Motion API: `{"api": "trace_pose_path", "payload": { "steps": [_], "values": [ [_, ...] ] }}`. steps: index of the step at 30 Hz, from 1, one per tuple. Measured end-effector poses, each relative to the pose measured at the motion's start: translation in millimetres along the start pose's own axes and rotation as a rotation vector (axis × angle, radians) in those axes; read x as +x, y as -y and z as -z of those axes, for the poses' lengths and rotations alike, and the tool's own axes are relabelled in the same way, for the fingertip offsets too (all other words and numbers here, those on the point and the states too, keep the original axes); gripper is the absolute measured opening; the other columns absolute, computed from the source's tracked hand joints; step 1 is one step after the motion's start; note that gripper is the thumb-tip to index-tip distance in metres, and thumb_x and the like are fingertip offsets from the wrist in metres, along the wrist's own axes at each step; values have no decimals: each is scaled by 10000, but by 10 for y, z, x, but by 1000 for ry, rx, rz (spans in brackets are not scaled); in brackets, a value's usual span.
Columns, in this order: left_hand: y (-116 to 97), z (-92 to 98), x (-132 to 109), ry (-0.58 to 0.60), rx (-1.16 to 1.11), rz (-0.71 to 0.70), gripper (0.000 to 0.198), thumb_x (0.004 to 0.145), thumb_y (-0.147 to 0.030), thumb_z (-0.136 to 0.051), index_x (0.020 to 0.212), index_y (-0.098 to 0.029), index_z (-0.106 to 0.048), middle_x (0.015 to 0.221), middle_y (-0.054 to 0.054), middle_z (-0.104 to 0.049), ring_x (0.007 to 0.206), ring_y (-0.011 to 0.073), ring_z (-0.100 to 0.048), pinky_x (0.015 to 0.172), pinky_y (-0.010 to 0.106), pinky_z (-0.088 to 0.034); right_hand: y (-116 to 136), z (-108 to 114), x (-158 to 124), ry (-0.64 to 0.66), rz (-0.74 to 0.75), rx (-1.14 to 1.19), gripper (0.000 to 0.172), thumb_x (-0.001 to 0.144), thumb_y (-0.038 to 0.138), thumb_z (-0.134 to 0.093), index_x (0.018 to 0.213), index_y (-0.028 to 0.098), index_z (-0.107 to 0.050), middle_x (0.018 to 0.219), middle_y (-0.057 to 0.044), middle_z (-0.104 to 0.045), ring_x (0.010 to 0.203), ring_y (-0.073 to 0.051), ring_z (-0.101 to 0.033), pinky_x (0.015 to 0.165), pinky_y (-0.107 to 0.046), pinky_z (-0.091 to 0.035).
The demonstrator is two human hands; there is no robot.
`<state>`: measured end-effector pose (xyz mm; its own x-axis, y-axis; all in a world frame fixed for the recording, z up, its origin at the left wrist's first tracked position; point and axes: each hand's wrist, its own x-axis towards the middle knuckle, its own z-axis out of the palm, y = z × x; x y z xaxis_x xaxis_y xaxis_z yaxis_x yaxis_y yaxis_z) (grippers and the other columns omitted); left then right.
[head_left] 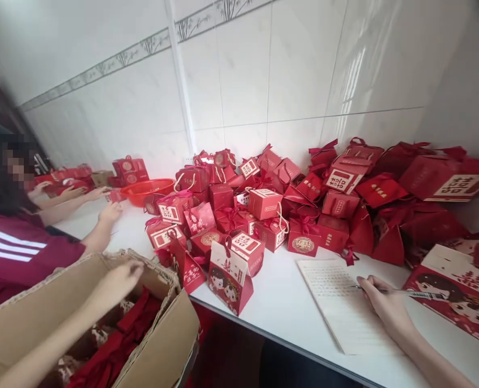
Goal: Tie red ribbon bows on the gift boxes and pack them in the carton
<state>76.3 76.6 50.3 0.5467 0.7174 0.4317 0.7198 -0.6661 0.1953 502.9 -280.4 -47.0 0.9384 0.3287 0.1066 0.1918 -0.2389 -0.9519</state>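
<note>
The right hand (384,304) pinches a pen (423,295) between its thumb and fingers. Under that hand is an open notebook (354,337) with lines of writing. The pen's tip is over the page, but I can't tell if it touches. The left hand (131,272) is up over an open cardboard box (170,345), with its fingers bent in. It is too blurry to tell if they pinch anything. Below that hand, in the box, are red ribbons (116,345).

To write neatly, I think the pen should sit lightly in the fingers and follow the lines. The notebook has no hand holding it down, so the wrist should press softly to stop it sliding.

Between the two hands stands a house-shaped gift box (229,283) with cartoon faces. Just right of the right hand is a bigger cartoon gift box (453,296) with a red double-happiness sign. Past both hands is a big heap of red gift boxes (265,205). Many have the same sign on cream labels, and some have small gold Chinese words. The notebook's words are too small to read, and I can't read any brand name.
</note>
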Motion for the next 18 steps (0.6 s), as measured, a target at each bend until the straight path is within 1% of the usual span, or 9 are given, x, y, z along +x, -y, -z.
{"api": "trace_pose_path", "payload": {
  "steps": [1, 3, 5, 6, 9, 11, 12, 15, 18],
  "values": [
    [-166, 161, 136, 2, -15, 45, 308, 790, -379, -300, 734, -216, -555, 696, 50, -675, 674, 241, -646, 639, 381, -509, 4, 3, 2, 10, -5, 22, 411, 609, 546, -529, 455, 236, -307, 408, 38, -301, 400, -125, -261, 430, -281, -201],
    [-617, 442, 389, -104, -91, -24, 298, 807, -414, -324, 779, -218, -546, 769, 31, -667, 734, 211, -631, 710, 347, -501, 16, 18, 2, 26, -5, 49, 410, 599, 551, -525, 451, 241, -300, 404, 33, -301, 394, -128, -259, 423, -281, -205],
    [-1157, 577, 624, -136, -182, -169, 279, 805, -417, -370, 832, -209, -554, 873, 27, -659, 837, 201, -618, 782, 328, -485, 33, 28, 5, 28, 20, 57, 404, 583, 549, -518, 443, 241, -297, 399, 30, -297, 400, -133, -261, 426, -277, -220],
    [-1429, 572, 742, -104, -195, -227, 282, 807, -410, -382, 872, -205, -564, 908, 30, -653, 861, 201, -614, 804, 330, -479, 42, 27, 8, 24, 37, 59, 401, 576, 547, -514, 439, 239, -296, 397, 29, -293, 407, -136, -263, 431, -275, -227],
    [-2140, 305, 1126, 52, -163, -397, 383, 798, -434, -451, 1053, -168, -555, 1116, 94, -591, 1034, 234, -564, 919, 363, -427, 61, 9, 24, 1, 57, 70, 401, 560, 538, -502, 437, 234, -271, 410, 31, -276, 427, -137, -265, 445, -267, -242],
    [-2478, 21, 1394, 162, -162, -389, 547, 729, -445, -573, 1168, -127, -498, 1228, 159, -520, 1159, 297, -482, 973, 403, -378, 58, -7, 38, -3, 50, 85, 395, 562, 529, -493, 445, 231, -261, 428, 31, -281, 440, -137, -275, 454, -264, -253],
    [-2606, -119, 1518, 199, -195, -319, 647, 686, -447, -630, 1210, -106, -461, 1265, 191, -487, 1195, 325, -446, 984, 417, -363, 50, -14, 47, -5, 53, 95, 390, 567, 524, -489, 451, 231, -260, 437, 31, -285, 447, -137, -281, 460, -263, -258],
    [-2851, -463, 1792, 253, -291, -127, 785, 673, -493, -649, 1264, -54, -376, 1292, 269, -441, 1207, 362, -432, 949, 430, -389, 18, -28, 77, -10, 83, 132, 377, 590, 520, -473, 468, 231, -265, 450, 37, -283, 463, -137, -291, 474, -260, -267],
    [-2949, -655, 1910, 294, -342, -61, 688, 777, -566, -492, 1255, -89, -364, 1254, 264, -484, 1106, 322, -535, 785, 393, -489, 7, -36, 106, -14, 90, 149, 370, 599, 521, -453, 474, 231, -259, 448, 45, -262, 465, -131, -280, 477, -252, -261]
  ]
}}
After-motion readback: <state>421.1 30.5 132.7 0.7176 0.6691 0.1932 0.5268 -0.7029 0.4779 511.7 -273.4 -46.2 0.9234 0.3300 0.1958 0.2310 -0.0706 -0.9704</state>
